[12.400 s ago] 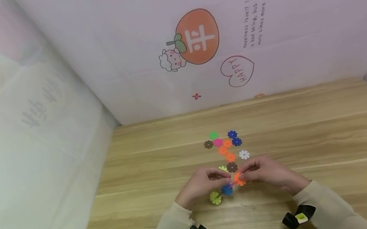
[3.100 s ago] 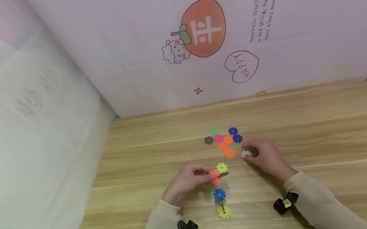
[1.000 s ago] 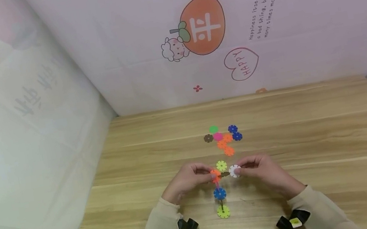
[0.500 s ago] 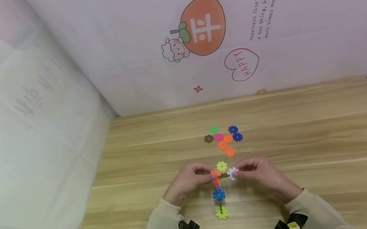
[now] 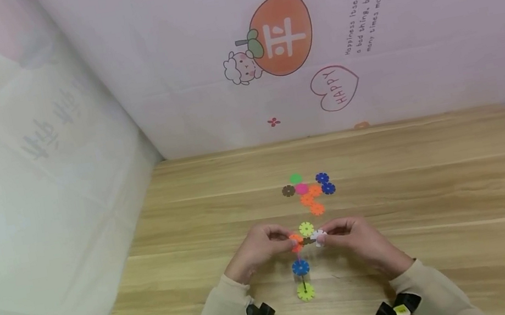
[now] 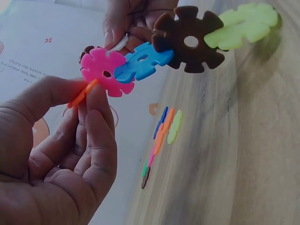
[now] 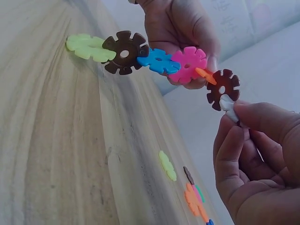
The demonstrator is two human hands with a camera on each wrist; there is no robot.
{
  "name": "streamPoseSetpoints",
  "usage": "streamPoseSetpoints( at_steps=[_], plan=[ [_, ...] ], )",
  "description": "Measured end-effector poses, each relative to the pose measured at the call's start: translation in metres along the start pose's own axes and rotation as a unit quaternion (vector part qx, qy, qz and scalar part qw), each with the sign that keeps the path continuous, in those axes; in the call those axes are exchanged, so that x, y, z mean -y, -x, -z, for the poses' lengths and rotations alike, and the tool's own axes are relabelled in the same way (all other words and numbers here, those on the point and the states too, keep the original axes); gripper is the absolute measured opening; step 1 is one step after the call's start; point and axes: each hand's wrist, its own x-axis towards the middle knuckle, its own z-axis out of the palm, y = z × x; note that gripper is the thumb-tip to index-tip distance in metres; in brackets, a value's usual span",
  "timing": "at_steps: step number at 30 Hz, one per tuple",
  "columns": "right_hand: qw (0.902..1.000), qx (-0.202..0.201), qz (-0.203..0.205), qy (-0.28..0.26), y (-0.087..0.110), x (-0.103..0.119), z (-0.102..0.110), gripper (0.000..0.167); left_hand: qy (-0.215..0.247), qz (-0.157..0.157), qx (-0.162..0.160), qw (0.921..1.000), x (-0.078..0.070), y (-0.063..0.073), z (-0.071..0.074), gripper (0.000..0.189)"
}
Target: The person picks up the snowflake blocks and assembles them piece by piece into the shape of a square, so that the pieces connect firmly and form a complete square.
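Observation:
Slotted snowflake discs form a chain between the hands. My left hand pinches the orange disc between thumb and fingers. From it hang a pink disc, a blue disc, a brown disc and a yellow-green disc, the last low by the tabletop. On the orange disc's other side is a second brown disc. My right hand pinches a white disc edge-on against that brown disc's slotted rim; whether it is fully seated I cannot tell.
Loose discs lie on the wooden table beyond the hands: a yellow-green disc, several orange ones, two dark blue, a pink, a green and a brown. A printed cloth wall stands behind.
Earlier a brown disc lay loose; it is now joined to the orange one. The right hand has lifted the white disc off the table and moved it left against the brown disc.

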Motion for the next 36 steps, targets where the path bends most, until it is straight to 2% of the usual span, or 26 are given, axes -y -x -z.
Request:
streamPoseSetpoints(
  at_steps=[8, 14, 21, 25, 36],
  plan=[
    [0.9999, 0.014, 0.007, -0.002, 0.000, -0.002, 0.003, 0.032, -0.013, -0.009, 0.020, 0.9997, -0.001, -0.002, 0.001, 0.023],
    [0.9995, 0.028, 0.014, -0.010, 0.000, -0.003, 0.006, 0.033, -0.046, -0.030, 0.014, 0.9984, -0.014, -0.008, -0.002, 0.021],
    [0.9995, 0.030, 0.005, -0.004, 0.000, -0.003, 0.005, 0.033, -0.096, -0.045, 0.050, 0.9930, -0.031, -0.016, -0.007, 0.014],
    [0.9993, 0.034, 0.017, 0.004, 0.000, -0.003, 0.002, 0.031, -0.110, -0.054, 0.070, 0.9900, -0.034, -0.018, -0.010, 0.010],
    [0.9977, 0.049, 0.046, -0.002, 0.001, -0.005, 0.000, 0.032, -0.105, -0.038, 0.075, 0.9909, -0.035, -0.015, -0.014, 0.008]
  ],
)
